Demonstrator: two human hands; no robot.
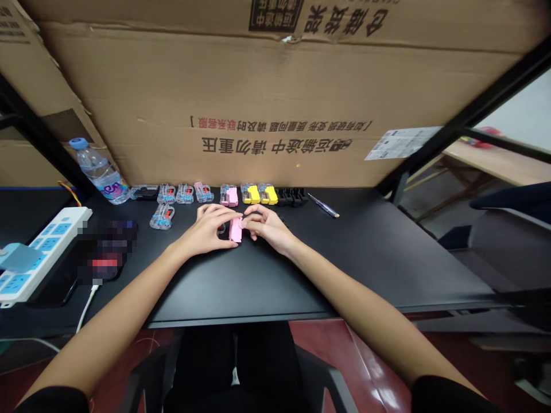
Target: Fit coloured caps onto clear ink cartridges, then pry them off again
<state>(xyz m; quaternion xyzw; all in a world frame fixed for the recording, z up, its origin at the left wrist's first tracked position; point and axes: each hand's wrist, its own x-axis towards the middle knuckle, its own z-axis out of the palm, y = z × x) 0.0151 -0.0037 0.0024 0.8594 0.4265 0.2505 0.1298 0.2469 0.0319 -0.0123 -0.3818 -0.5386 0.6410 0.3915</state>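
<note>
A small pink plastic piece (235, 229) stands just above the black table, between my two hands. My left hand (210, 229) grips it from the left, thumb below and fingers above. At its right edge, the bent fingers of my right hand (269, 228) pinch it. Behind my hands runs a row of small pistol-shaped units: clear ones with blue and red insides (185, 193), one with a pink cover (229, 195), and two with yellow covers (250, 194). Black plastic parts (291, 197) end the row. Another clear unit (162, 216) lies nearer, left of my left hand.
A screwdriver (323, 205) lies right of the row. At the left stand a water bottle (101, 172) and a white power strip (47, 246), with a phone (55, 281) and a white cable (88, 304). A cardboard sheet (258, 86) walls off the back.
</note>
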